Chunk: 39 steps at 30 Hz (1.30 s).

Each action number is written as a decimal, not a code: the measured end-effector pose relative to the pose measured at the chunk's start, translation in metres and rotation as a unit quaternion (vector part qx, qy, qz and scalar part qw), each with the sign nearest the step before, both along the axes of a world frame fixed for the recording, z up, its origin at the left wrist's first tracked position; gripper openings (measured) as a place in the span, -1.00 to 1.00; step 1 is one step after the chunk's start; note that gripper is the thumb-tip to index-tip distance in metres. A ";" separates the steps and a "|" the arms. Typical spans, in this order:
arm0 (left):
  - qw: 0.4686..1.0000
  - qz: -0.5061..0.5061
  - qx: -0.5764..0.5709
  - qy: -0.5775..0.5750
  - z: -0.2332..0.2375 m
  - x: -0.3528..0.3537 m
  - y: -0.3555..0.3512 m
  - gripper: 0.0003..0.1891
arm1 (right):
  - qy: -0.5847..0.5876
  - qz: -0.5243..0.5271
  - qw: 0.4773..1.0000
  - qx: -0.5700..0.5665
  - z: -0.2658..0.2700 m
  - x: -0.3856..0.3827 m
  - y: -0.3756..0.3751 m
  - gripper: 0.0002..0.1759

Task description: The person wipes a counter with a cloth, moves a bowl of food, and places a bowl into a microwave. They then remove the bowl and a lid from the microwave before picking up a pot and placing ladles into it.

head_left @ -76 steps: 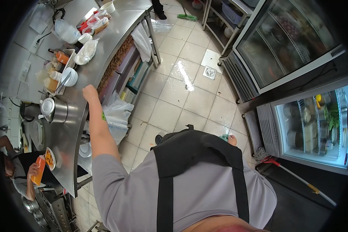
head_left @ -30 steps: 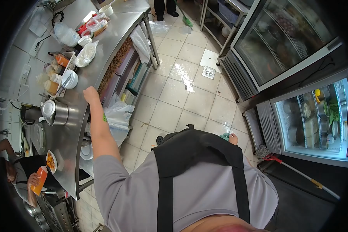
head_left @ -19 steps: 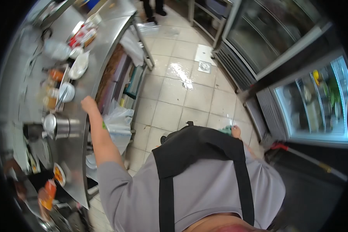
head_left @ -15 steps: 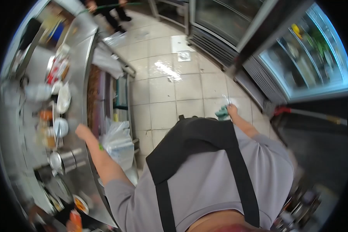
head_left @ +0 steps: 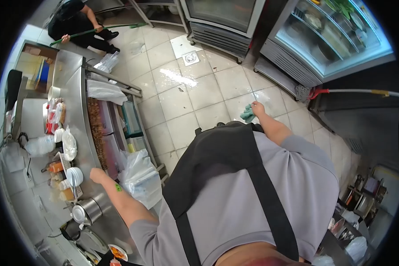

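Note:
My left hand [head_left: 96, 174] is closed, its fingers curled, at the edge of the steel counter [head_left: 85, 119]; nothing shows in it. Nearby on the counter stand a stack of white bowls [head_left: 75, 176] and a lidded metal pot [head_left: 87, 211]. My right hand [head_left: 257, 108] is closed around a bunched green cloth [head_left: 248, 114], out over the tiled floor. A thin line shows above that hand; I cannot make out whether it is held.
Another person [head_left: 77, 26] holds a green pole [head_left: 82, 33] at the far left. A lit glass-door fridge [head_left: 323, 40] stands right, with a red-ended pole [head_left: 354, 91] below it. Plastic bags [head_left: 141, 177] hang beside the counter. The floor [head_left: 177, 102] shines as if wet.
The view has shifted and turned, bringing more of the other person and the counter into sight. Both my hands keep their closed shape, the right still with the green cloth.

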<state>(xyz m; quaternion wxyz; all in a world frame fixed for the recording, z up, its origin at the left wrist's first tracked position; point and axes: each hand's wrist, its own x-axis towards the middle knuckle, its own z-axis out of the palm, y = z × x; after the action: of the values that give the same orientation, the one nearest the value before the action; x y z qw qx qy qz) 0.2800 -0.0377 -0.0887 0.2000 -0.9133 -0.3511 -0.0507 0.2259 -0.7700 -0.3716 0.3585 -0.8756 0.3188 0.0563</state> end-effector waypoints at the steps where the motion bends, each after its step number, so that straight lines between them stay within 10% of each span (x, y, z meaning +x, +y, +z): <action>1: 1.000 0.010 0.002 -0.004 -0.001 -0.001 0.002 -0.81 | 0.008 0.008 1.000 -0.004 -0.003 -0.001 -0.001 -0.83; 39: 0.999 0.010 0.019 -0.027 -0.005 0.001 0.004 -0.84 | 0.023 0.077 0.996 -0.037 0.001 0.010 -0.005 -0.80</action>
<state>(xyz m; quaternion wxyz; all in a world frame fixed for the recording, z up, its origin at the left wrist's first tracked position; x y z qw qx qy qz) 0.2807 -0.0337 -0.0939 0.2085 -0.9041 -0.3641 -0.0807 0.2362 -0.7749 -0.3711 0.3129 -0.9087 0.2607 0.0914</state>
